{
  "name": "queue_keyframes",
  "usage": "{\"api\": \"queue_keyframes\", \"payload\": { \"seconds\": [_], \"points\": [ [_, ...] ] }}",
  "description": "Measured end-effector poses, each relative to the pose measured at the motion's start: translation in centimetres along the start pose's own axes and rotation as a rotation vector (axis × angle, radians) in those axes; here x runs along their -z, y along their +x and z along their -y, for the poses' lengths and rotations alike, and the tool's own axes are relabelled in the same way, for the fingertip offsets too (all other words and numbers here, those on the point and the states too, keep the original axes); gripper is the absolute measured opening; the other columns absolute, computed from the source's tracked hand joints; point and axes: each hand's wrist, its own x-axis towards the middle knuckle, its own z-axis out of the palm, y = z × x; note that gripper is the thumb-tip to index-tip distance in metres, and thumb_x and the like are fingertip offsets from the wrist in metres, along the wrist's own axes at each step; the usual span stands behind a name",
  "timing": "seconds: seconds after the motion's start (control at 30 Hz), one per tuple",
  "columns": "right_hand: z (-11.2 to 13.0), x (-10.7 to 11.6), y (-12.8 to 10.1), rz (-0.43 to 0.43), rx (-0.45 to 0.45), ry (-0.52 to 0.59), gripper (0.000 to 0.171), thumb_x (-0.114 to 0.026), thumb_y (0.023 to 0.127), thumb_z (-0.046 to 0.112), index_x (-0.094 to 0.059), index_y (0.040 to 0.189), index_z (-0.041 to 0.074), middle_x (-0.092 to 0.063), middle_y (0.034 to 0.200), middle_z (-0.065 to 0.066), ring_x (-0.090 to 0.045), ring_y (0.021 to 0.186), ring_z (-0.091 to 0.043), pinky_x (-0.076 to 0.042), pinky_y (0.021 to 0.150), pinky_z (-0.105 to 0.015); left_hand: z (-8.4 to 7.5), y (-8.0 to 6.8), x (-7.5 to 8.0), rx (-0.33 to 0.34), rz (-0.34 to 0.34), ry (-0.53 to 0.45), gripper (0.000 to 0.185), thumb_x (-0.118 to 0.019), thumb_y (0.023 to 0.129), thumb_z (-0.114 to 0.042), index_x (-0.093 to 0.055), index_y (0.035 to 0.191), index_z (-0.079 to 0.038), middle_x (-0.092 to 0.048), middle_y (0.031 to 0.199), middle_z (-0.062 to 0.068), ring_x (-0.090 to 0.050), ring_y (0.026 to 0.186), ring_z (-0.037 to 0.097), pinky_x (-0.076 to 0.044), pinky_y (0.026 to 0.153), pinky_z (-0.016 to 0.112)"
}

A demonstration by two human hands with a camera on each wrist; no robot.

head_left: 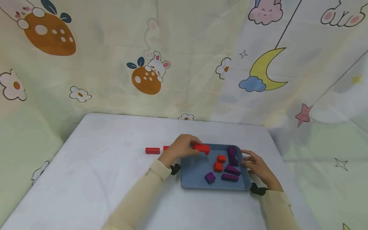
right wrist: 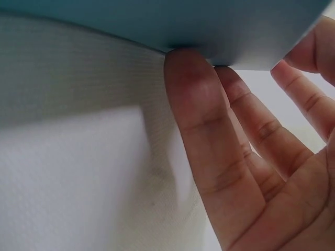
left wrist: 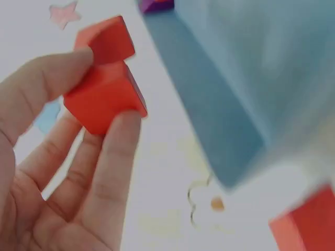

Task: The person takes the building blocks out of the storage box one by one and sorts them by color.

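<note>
My left hand (head_left: 184, 145) pinches a red notched block (head_left: 202, 148) between thumb and fingers, above the back left part of a blue-grey tray (head_left: 195, 182). In the left wrist view the notched block (left wrist: 107, 94) sits at the fingertips, beside the blurred tray edge. My right hand (head_left: 258, 164) touches the tray's right side; in the right wrist view its fairly straight fingers (right wrist: 193, 94) rest against the tray's outer wall (right wrist: 172, 26). Inside the tray lie two small red blocks (head_left: 218, 166) and several purple blocks (head_left: 230, 177) of different shapes.
On the white table (head_left: 115, 179), left of the tray, lies a red bar (head_left: 152, 150). A second red block (head_left: 165, 148) beside it is partly hidden by the left hand. Behind the table hangs a cloth (head_left: 189, 64) printed with cartoon figures.
</note>
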Motion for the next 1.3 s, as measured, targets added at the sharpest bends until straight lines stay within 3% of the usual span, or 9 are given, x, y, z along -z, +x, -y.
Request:
{"api": "queue_keyframes", "payload": {
  "seconds": [0.13, 0.33, 0.6, 0.8, 1.07, 1.3],
  "points": [
    [0.2, -0.1, 0.0, 0.003, 0.003, 0.006, 0.060, -0.062, 0.107, 0.003, -0.038, 0.161, -0.005, -0.057, 0.141, -0.042, -0.069, 0.116, -0.037, -0.065, 0.085, -0.044, 1.4, -1.8, 2.9, 0.040, -0.023, -0.043, 0.034, -0.084, 0.093, -0.009, -0.080, 0.127, -0.010, -0.077, 0.119, 0.003, -0.068, 0.106, 0.022, -0.060, 0.087, 0.032],
    [0.2, -0.2, -0.2, -0.002, 0.000, -0.012, 0.059, -0.063, 0.107, 0.004, -0.038, 0.160, -0.006, -0.057, 0.141, -0.042, -0.070, 0.115, -0.033, -0.065, 0.083, -0.043, 3.8, -4.4, 6.6, 0.164, -0.070, -0.064, 0.037, -0.084, 0.093, -0.010, -0.078, 0.130, -0.012, -0.075, 0.124, 0.004, -0.067, 0.118, 0.028, -0.062, 0.096, 0.042],
    [-0.2, -0.1, -0.2, -0.002, -0.018, -0.033, 0.059, -0.060, 0.107, 0.001, -0.037, 0.161, -0.006, -0.056, 0.142, -0.044, -0.069, 0.117, -0.040, -0.065, 0.084, -0.048, 7.3, -8.4, 10.1, 0.283, -0.126, -0.072, 0.037, -0.082, 0.093, -0.008, -0.076, 0.129, -0.011, -0.071, 0.128, 0.011, -0.065, 0.121, 0.035, -0.063, 0.096, 0.046],
    [-0.2, 0.0, 0.2, 0.003, -0.019, -0.033, 0.060, -0.059, 0.107, 0.000, -0.036, 0.162, -0.006, -0.057, 0.141, -0.043, -0.071, 0.111, -0.031, -0.065, 0.080, -0.041, 10.0, -11.2, 12.5, 0.338, -0.164, 0.000, 0.034, -0.078, 0.094, -0.003, -0.074, 0.128, -0.008, -0.070, 0.129, 0.016, -0.060, 0.127, 0.041, -0.059, 0.100, 0.053],
    [-0.2, 0.0, 0.2, 0.010, -0.006, -0.007, 0.060, -0.059, 0.106, 0.001, -0.035, 0.161, -0.008, -0.058, 0.140, -0.043, -0.071, 0.106, -0.021, -0.065, 0.079, -0.041, 13.2, -13.9, 13.3, 0.393, -0.170, 0.046, 0.030, -0.081, 0.091, -0.001, -0.075, 0.120, -0.006, -0.073, 0.123, 0.018, -0.062, 0.124, 0.042, -0.053, 0.104, 0.059],
    [-0.1, -0.2, 0.0, -0.006, -0.008, -0.001, 0.059, -0.062, 0.107, 0.005, -0.038, 0.160, -0.006, -0.056, 0.142, -0.043, -0.071, 0.109, -0.020, -0.065, 0.081, -0.040, 14.2, -14.4, 12.4, 0.458, -0.102, 0.047, 0.031, -0.080, 0.090, -0.001, -0.075, 0.120, -0.006, -0.071, 0.123, 0.016, -0.061, 0.122, 0.040, -0.053, 0.106, 0.056]
  ]
}}
